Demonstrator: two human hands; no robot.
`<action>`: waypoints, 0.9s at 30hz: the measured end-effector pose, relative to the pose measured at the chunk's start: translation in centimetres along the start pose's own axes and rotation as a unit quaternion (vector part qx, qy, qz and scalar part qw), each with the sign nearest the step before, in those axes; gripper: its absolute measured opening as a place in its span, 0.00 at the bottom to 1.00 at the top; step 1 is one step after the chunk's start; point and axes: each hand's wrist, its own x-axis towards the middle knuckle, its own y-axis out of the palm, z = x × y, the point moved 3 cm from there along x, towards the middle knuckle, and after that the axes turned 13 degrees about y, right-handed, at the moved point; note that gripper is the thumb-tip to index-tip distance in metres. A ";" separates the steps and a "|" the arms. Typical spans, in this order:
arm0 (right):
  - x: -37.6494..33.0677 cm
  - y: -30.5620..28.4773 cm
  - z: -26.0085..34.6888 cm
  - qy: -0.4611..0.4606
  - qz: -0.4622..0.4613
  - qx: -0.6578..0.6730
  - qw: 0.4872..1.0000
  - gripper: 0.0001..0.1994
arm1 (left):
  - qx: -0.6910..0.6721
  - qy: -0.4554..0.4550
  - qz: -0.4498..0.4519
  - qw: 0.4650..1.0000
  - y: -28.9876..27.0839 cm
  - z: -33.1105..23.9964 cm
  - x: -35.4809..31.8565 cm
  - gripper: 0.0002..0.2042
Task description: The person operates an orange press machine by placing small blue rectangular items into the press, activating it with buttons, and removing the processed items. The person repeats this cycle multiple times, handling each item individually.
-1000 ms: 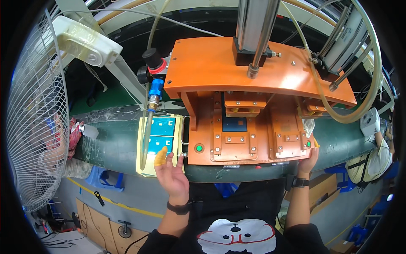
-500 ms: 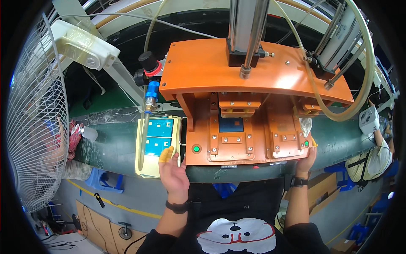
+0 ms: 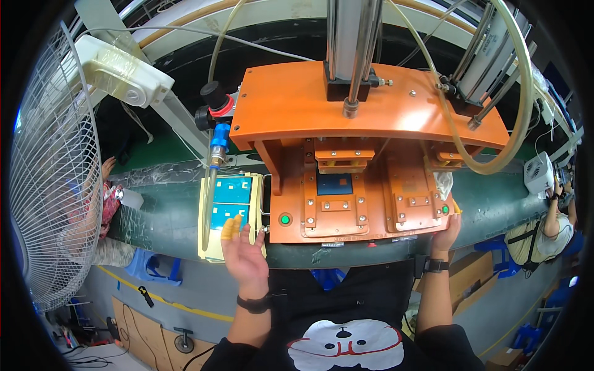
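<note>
From left, blue sheets (image 3: 232,191) lie on a cream stack (image 3: 203,232) on the green tabletop (image 3: 164,195), near a person's left hand (image 3: 246,263), palm up, loosely open and holding nothing. An orange press (image 3: 365,130) stands at center, a dark blue plate (image 3: 334,187) in its left station. The right hand (image 3: 445,238) rests against its right corner, fingers partly hidden, its grip impossible to tell.

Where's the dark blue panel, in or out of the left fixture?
In: the dark blue panel lies within the left fixture, just behind its orange front block.
</note>
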 end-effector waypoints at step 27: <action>-0.4 0.9 0.6 -0.013 0.015 0.021 1.000 0.24 | 0.323 0.167 0.241 0.900 0.7 0.8 -2.2 0.25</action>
